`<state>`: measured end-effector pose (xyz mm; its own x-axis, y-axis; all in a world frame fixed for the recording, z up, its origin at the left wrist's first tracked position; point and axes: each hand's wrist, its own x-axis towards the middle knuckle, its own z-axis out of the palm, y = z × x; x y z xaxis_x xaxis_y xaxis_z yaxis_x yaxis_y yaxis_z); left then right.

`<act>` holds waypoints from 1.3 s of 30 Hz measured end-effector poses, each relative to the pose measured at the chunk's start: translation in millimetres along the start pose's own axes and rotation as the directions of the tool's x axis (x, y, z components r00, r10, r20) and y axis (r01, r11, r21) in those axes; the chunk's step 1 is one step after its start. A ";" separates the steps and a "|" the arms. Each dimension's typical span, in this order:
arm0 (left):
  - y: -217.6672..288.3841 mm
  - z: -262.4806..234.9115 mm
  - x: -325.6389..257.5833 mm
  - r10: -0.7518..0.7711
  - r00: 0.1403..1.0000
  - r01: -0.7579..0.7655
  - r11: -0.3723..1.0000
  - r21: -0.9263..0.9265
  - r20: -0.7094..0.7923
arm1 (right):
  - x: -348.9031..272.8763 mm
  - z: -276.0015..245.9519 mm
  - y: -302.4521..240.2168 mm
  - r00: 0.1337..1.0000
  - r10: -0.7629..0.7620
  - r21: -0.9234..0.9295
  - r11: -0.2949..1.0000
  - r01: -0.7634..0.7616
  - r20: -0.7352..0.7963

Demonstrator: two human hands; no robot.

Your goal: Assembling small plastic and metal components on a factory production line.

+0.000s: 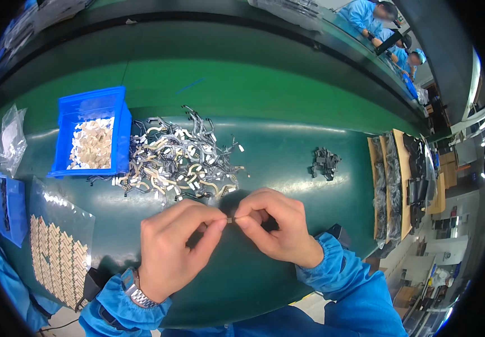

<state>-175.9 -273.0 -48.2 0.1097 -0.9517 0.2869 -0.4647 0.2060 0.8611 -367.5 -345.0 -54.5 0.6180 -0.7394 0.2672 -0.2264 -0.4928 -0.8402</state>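
Thumbs to forefingers, the bare left hand (169, 241) and bare right hand (292, 230) pinch a tiny tan piece (230, 220), caught right between their fingertips; just beyond, a tangled grey-and-white cable heap (178, 154)!

I'm in an assembly workshop: short cables (183, 160) lie heaped by the far edge of my green workbench (276, 149), a blue parts bin (121, 135) stands toward its far left corner, and people in blue workwear (359, 16) like mine line up beyond the far right one.
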 end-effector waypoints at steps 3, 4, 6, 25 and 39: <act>1.6 -0.6 0.2 -0.088 0.996 0.088 0.995 -0.041 -0.007 | -0.6 0.8 -1.9 0.996 -0.076 -0.081 0.994 0.072 -0.042; 0.8 0.1 0.6 -0.096 0.995 0.095 0.993 -0.063 -0.011 | -0.9 1.5 -2.9 0.989 -0.134 -0.124 0.984 0.126 -0.063; 0.1 3.2 -0.8 -0.113 0.993 0.110 0.990 -0.089 -0.034 | -2.5 3.0 -6.0 0.988 -0.133 -0.153 0.981 0.120 -0.077; -3.5 2.5 -2.3 -0.205 0.978 0.206 0.960 -0.189 0.024 | -3.7 4.1 -8.3 0.978 -0.116 -0.221 0.972 0.076 -0.173; -2.5 4.4 -2.2 -0.183 0.978 0.202 0.950 -0.238 0.100 | -6.1 4.5 -4.8 0.986 -0.093 -0.195 0.979 0.064 -0.139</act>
<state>-178.9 -272.4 -52.8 0.1045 -0.9912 0.0816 -0.2101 0.0582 0.9760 -366.8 -336.1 -54.2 0.5254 -0.7472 0.4070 -0.3282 -0.6193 -0.7133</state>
